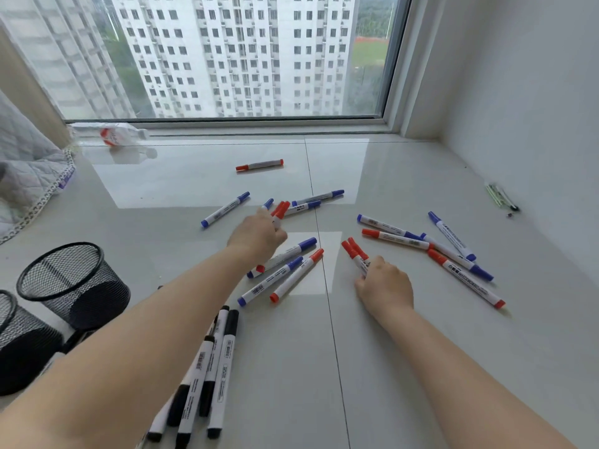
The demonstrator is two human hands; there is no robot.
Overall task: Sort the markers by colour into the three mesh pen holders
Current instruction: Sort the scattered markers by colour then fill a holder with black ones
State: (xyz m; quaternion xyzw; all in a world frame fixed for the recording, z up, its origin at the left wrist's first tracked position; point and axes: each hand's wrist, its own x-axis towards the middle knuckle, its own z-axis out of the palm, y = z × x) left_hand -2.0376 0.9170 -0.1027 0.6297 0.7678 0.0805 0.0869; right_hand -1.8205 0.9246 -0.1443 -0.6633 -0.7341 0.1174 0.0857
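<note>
Red and blue markers lie scattered on the glossy tiled floor. My left hand is closed around two red markers whose caps stick out past my fingers. My right hand grips two more red markers, caps pointing up-left. Loose markers include a red one, a blue one and a far red one. Several black markers lie bunched near my left forearm. Two black mesh pen holders stand at the left; a third is not visible.
A cluster of blue and red markers lies at the right near the white wall. A plastic bottle lies under the window. A quilted cloth sits at the far left. Small pens rest by the right wall.
</note>
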